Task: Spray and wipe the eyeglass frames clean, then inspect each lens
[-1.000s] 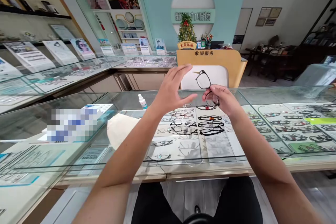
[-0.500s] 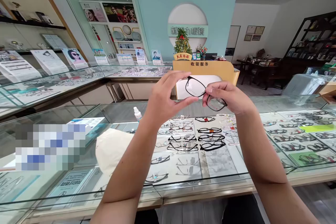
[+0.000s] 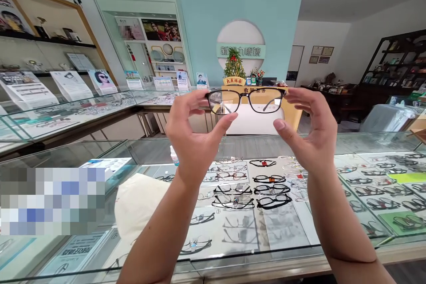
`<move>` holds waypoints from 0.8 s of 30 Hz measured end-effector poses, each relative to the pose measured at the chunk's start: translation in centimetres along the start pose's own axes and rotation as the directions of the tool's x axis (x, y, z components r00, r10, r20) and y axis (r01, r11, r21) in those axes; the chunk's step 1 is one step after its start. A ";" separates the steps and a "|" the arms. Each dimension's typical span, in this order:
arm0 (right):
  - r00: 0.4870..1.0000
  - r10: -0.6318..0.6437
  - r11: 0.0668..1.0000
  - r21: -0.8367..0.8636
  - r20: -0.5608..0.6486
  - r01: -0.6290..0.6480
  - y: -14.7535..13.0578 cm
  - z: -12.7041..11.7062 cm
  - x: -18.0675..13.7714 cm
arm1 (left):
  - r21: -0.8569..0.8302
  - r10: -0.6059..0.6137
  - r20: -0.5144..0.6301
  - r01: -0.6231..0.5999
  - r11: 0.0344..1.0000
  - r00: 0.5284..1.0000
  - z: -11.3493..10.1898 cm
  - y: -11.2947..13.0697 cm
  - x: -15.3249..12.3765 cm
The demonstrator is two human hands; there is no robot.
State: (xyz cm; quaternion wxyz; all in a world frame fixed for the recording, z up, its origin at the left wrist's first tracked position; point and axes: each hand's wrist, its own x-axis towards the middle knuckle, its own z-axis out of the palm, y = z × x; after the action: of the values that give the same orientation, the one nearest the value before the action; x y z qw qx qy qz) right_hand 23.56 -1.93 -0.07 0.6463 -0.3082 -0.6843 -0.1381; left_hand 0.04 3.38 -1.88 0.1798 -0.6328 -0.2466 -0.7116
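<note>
A pair of black-framed eyeglasses (image 3: 244, 95) is held up level in front of me above the counter, its clear lenses seen face-on. My left hand (image 3: 196, 128) holds its left end, with the fingers at the hinge and the thumb tip near the left lens's lower rim. At the right end, my right hand (image 3: 311, 128) has its fingers against the hinge, while its thumb stands lower and apart from the frame. Below the hands, several eyeglasses (image 3: 273, 188) lie in rows in the glass display case (image 3: 266, 248).
A crumpled cream cloth or paper (image 3: 136, 206) lies left of my left forearm, with a small white bottle (image 3: 174, 156) behind it. Another glass case (image 3: 100, 111) runs along the left. A wooden cashier counter (image 3: 293, 113) with a plant (image 3: 234, 64) stands beyond.
The eyeglasses have turned from tilted to level. My right hand has shifted from the bridge area to the right end, and its fingers have spread. The view has tilted up slightly.
</note>
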 end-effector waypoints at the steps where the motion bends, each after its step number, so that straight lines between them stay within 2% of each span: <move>1: 1.000 -0.011 1.000 -0.013 -0.002 0.011 -0.1 0.2 -0.1 | -0.002 -0.018 0.005 0.018 1.000 1.000 -0.1 0.1 0.0; 5: 1.000 -0.019 0.999 -0.034 -0.012 0.019 -0.2 0.8 -0.2 | 0.008 -0.027 0.050 0.026 1.000 0.998 -0.5 0.4 0.1; 14: 0.998 0.055 0.998 -0.019 -0.009 -0.055 0.4 1.2 -0.2 | 0.010 -0.052 0.117 0.051 0.999 0.992 -0.7 0.0 -0.1; 19: 0.994 0.110 0.994 0.006 -0.017 -0.110 0.5 1.6 -0.3 | -0.033 -0.108 0.110 0.112 0.993 0.988 -0.6 -0.4 -0.2; 24: 0.990 0.140 0.990 0.023 -0.029 -0.140 1.0 1.6 -0.3 | 0.003 -0.041 0.123 0.041 0.999 0.992 -0.4 -0.7 -0.2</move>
State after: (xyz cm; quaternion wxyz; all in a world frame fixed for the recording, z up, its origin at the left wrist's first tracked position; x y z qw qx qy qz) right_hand 22.83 -0.30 -0.78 0.6679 -0.3466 -0.6525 -0.0899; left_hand -0.65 3.68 -2.17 0.1497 -0.6703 -0.2701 -0.6748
